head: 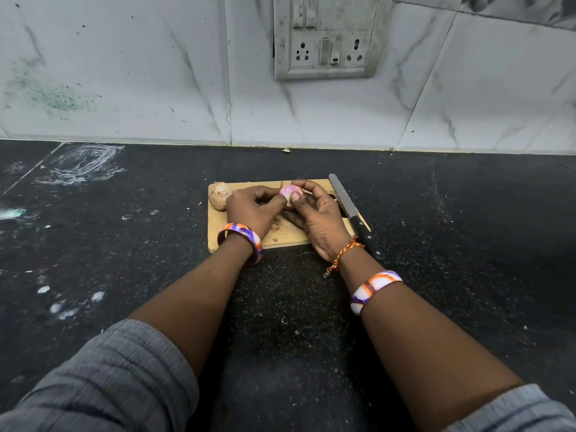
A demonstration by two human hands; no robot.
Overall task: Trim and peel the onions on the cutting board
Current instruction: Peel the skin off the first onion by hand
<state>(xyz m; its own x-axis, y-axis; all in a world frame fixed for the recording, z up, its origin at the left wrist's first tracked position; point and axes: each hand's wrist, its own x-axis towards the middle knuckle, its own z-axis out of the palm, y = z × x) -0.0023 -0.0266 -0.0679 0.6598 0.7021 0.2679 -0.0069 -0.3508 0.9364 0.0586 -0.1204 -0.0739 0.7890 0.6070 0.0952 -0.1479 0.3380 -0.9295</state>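
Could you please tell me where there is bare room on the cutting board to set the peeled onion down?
The cutting board shows bare wood only along its near edge, between the wrists. Elsewhere it is crowded: unpeeled onion far left, both hands mid-board, knife along the right edge.

Peeled onion (290,192) mostly hidden by fingers of both hands. Cutting board (280,236) middle covered by hands. Socket panel (327,39) top cut off.
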